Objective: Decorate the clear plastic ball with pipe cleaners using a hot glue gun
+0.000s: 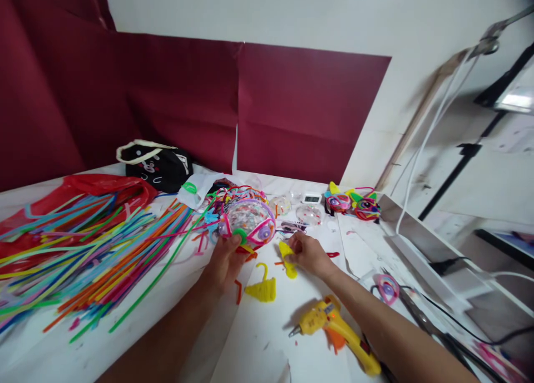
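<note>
My left hand [225,263] is closed round the lower edge of a clear ball [247,215] filled with coloured bits. Pink and lilac pipe cleaners and eye-like shapes trim the ball, and a green disc sits near my thumb. With its fingertips my right hand [311,253] pinches a yellow pipe-cleaner piece [288,263], a little right of the ball. A second yellow piece [262,290], triangular with a curled end, lies on the table below. Close to my right forearm is a yellow glue gun [321,317], its nozzle pointing left.
Many coloured pipe cleaners [120,255] spread across the left, partly on a red plastic bag [137,187]. Behind stand a black bag [161,168], clear balls [309,214] and a small digital display [311,198]. Decorated figures [365,206], pliers [419,310] and a power strip [425,269] lie right.
</note>
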A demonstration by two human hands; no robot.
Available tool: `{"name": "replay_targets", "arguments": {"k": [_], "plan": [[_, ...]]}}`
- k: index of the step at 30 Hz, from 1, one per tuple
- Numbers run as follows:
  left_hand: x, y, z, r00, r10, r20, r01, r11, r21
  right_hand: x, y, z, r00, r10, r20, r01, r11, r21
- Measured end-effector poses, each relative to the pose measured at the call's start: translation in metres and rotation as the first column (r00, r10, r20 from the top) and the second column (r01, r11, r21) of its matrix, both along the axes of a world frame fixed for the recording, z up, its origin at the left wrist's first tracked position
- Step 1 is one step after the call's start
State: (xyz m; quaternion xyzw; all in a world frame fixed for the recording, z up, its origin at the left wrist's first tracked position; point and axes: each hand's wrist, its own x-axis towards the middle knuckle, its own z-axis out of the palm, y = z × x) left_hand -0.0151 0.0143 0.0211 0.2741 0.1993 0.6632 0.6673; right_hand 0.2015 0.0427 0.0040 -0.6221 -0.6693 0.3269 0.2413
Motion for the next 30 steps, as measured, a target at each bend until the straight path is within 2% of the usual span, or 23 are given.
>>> {"name": "replay_targets", "arguments": {"k": [3,7,10,13,18,24,30], "plan": [[0.0,0.0,0.0,1.0,-0.005,0.002,0.005,1.0,0.003,0.006,-0.002,0.018,0.95,-0.016,-0.312,0.041,0.996,0.074],[0.001,-0.003,0.0,1.0,-0.027,0.001,0.027,0.999,0.034,0.009,-0.01,0.058,0.758,0.02,-0.652,0.107,0.982,0.154],[0.002,-0.005,0.0,0.999,-0.042,-0.025,0.043,0.998,0.047,0.0,-0.016,0.08,0.62,0.057,-0.783,0.14,0.973,0.181],[0.001,-0.005,-0.002,0.996,-0.073,-0.056,0.077,0.995,0.066,-0.014,-0.017,0.088,0.545,0.084,-0.835,0.148,0.97,0.194],[-0.002,-0.003,-0.007,0.996,-0.058,-0.07,0.063,0.996,0.063,-0.03,-0.01,0.087,0.527,0.121,-0.841,0.144,0.963,0.228],[-0.006,0.0,-0.015,0.991,-0.106,-0.078,0.113,0.989,0.095,-0.034,-0.004,0.088,0.57,0.147,-0.808,0.137,0.953,0.27],[-0.01,0.001,-0.02,0.988,-0.12,-0.099,0.127,0.989,0.07,-0.036,-0.007,0.09,0.61,0.154,-0.778,0.112,0.955,0.276]]}}
